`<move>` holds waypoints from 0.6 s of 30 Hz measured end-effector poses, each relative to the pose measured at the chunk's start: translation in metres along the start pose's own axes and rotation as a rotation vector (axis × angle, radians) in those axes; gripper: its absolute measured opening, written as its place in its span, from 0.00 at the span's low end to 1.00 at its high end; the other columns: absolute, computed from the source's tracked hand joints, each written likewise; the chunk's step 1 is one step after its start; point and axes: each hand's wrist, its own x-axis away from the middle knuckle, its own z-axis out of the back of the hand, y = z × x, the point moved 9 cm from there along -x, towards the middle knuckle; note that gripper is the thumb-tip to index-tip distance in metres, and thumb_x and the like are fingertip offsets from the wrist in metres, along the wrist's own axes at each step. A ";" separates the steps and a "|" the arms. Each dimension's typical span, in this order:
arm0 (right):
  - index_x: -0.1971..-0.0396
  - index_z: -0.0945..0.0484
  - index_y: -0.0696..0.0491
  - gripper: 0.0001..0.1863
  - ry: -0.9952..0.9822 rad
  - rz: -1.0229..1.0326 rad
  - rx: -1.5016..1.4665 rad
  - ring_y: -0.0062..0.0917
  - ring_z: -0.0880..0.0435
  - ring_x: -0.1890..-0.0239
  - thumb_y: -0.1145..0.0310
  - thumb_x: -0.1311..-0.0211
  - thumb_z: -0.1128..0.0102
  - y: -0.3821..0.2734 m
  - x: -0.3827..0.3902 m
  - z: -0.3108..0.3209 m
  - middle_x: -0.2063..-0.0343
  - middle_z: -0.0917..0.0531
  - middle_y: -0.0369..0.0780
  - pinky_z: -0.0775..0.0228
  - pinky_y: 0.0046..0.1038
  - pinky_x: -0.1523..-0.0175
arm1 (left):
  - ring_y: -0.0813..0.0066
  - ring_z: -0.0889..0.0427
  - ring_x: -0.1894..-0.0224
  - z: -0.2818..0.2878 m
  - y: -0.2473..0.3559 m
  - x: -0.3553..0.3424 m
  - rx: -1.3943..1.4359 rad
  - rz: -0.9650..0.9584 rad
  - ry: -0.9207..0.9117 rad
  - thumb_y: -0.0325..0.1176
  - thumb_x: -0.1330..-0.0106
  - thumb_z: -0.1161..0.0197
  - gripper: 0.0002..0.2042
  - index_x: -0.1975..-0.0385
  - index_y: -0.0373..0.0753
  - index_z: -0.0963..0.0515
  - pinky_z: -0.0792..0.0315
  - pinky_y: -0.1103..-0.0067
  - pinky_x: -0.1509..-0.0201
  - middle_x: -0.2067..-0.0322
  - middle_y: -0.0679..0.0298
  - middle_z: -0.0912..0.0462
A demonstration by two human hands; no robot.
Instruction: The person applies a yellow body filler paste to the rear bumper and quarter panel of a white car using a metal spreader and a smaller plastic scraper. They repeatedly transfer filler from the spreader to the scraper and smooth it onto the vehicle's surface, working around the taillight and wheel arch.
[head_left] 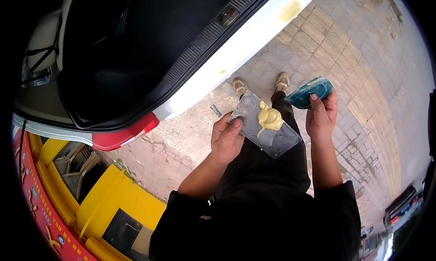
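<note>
Above the paving (336, 56), my left fingers (235, 123) pinch the plate (289, 142), right fingers (313, 98) the scraper (309, 92); probably mixing paste (270, 119), next needing scraper contact.

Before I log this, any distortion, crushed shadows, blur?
Head view: red sign curves along the left rim; head view: car interior and black shirt sink to near-black; head view: yellow paste and grey plate look reasonably sharp.
</note>
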 end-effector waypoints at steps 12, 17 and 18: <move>0.62 0.17 0.60 0.20 -0.527 0.743 1.085 0.36 0.20 0.61 0.79 0.63 0.35 -0.072 0.024 -0.108 0.62 0.18 0.43 0.25 0.32 0.55 | 0.62 0.27 0.43 -0.008 0.021 -0.002 -0.736 -0.373 0.055 0.32 0.24 0.55 0.18 0.45 0.21 0.33 0.36 0.67 0.35 0.46 0.49 0.26; 0.62 0.17 0.61 0.20 -0.511 0.785 1.030 0.38 0.19 0.61 0.79 0.62 0.37 -0.068 0.027 -0.116 0.63 0.19 0.44 0.24 0.33 0.55 | 0.62 0.21 0.51 -0.016 0.025 0.002 -0.801 -0.537 0.060 0.34 0.24 0.53 0.18 0.48 0.23 0.29 0.30 0.72 0.44 0.54 0.50 0.21; 0.62 0.17 0.62 0.20 -0.495 0.786 1.002 0.38 0.19 0.62 0.80 0.62 0.38 -0.070 0.026 -0.116 0.63 0.19 0.44 0.24 0.33 0.55 | 0.63 0.18 0.55 -0.019 0.029 0.002 -0.816 -0.593 0.079 0.35 0.25 0.52 0.17 0.49 0.25 0.27 0.27 0.74 0.49 0.57 0.50 0.18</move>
